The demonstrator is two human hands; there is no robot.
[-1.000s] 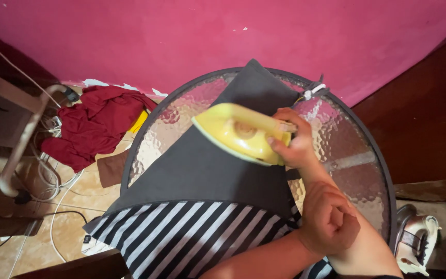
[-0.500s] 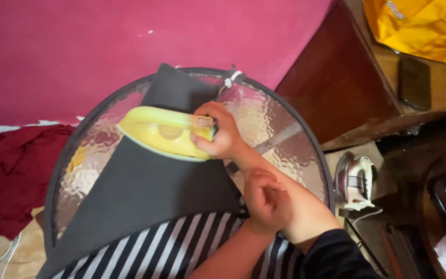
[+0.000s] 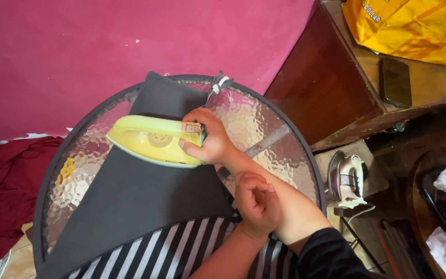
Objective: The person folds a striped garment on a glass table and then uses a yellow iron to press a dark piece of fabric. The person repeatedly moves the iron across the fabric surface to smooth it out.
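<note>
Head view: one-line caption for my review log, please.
Right hand grips a yellow iron on dark grey cloth spread over a round glass table; left hand rests fisted nearby.

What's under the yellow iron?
The yellow iron, gripped by the right hand, sits on a dark grey cloth spread over a round glass table. The cloth directly beneath the iron is covered, so its state is hidden.

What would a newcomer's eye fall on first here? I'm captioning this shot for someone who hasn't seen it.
First the yellow iron, lying on a dark grey cloth spread over a round glass table, with the right hand gripping its handle. The left hand is curled against the right forearm, near the cloth's black-and-white striped part. Behind it all stands a bright pink wall.
</note>
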